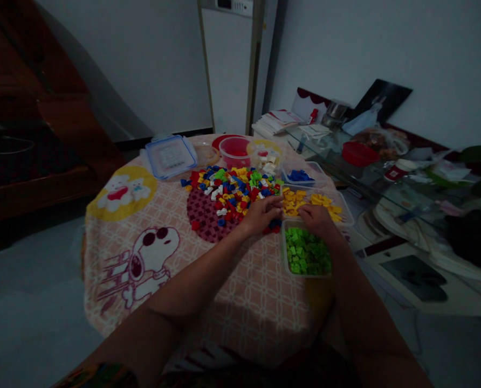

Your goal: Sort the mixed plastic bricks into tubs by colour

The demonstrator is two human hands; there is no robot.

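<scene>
A pile of mixed building blocks (pixel 232 188) in red, blue, yellow, white and green lies on the cloth-covered round table. My left hand (pixel 262 214) rests at the pile's right edge, its fingers reaching toward the yellow blocks; what it holds, if anything, is too small to tell. Over the near edge of the container of yellow blocks (pixel 325 207) is my right hand (pixel 314 217), fingers bent together, their contents hidden. Just below it stands a clear box of green blocks (pixel 305 253). Blue blocks (pixel 300 175) lie in another clear container behind the yellow ones.
A blue-rimmed lid (pixel 171 156) and a round pinkish tub (pixel 235 151) are at the table's far side, near white blocks (pixel 269 165). On the right, a glass table holds papers, a red bowl (pixel 359 154) and a cup (pixel 400 169). A wooden seat is at left.
</scene>
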